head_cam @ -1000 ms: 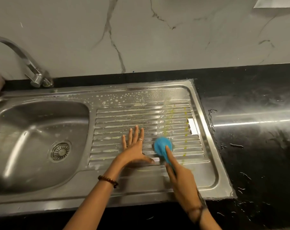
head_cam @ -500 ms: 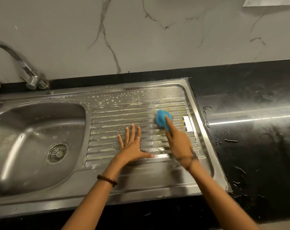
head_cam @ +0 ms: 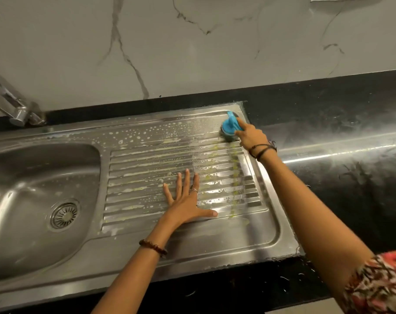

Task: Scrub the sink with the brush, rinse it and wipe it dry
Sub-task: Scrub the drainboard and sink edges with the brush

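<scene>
The stainless sink (head_cam: 215,241) fills most of the view, its ribbed drainboard (head_cam: 147,173) lying under and between the two hands and its basin (head_cam: 33,189) off to the left of the left hand. Judging by the surface, the job sits in its first stage: suds and white foam spots dot the strip beyond the left hand's fingertips, and a yellowish-green soap streak (head_cam: 234,177) runs down the ribs just right of that hand, so scrubbing is under way on the drainboard, while rinsing and wiping dry are not yet done. The basin holds no standing water that I can make out, only faint smears and a round drain strainer (head_cam: 64,215) at its bottom; whether it has been scrubbed I cannot tell. The black countertop (head_cam: 339,177) to the right of the right arm is wet and streaked. The tap (head_cam: 18,109) stands far to the left, behind the basin, with no water visibly running. The left hand (head_cam: 185,200) lies flat on the ribs, fingers spread and straight, thumb out to the right. The right hand (head_cam: 251,137) reaches to the far right corner of the drainboard, fingers curled round the blue brush (head_cam: 230,129), which is pressed to the steel there.
</scene>
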